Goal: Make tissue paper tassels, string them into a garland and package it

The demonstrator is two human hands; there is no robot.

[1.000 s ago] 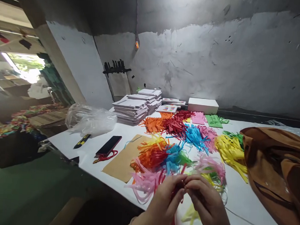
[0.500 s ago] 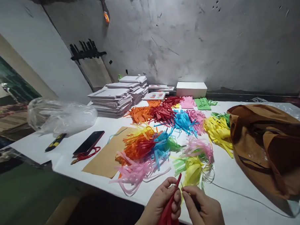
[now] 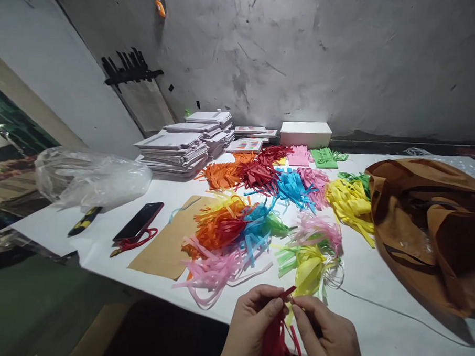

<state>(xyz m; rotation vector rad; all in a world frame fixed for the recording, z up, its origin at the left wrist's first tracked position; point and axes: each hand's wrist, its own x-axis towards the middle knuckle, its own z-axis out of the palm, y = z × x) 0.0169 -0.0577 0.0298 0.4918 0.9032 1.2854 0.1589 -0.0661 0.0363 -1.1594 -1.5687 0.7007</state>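
Observation:
Near the table's front edge my left hand (image 3: 255,318) is closed around the top of a red tissue-paper tassel (image 3: 274,345). Its fringe hangs below the fingers, and a narrow twisted end sticks out above them. My right hand (image 3: 325,329) is closed in a pinch just beside that end, with finger and thumb on a thin reddish strand (image 3: 292,298) whose exact kind is too small to tell. Just beyond the hands lie a yellow tassel (image 3: 309,267) and a white cord (image 3: 334,274). Left of these is a pile of pink tassels (image 3: 213,274).
Orange tassels (image 3: 220,174), blue tassels (image 3: 294,188) and yellow tassels (image 3: 348,204) lie farther back. A brown cloth bag (image 3: 416,228) stands right. To the left are brown paper (image 3: 165,253), a phone (image 3: 139,222), a cutter (image 3: 85,221), a plastic bag (image 3: 99,180) and stacked white cards (image 3: 171,157).
The tassel's red end has tipped from nearly upright toward the right. My right fingertips have come closer to it, and loose strips now show below my hands. The view has shifted slightly.

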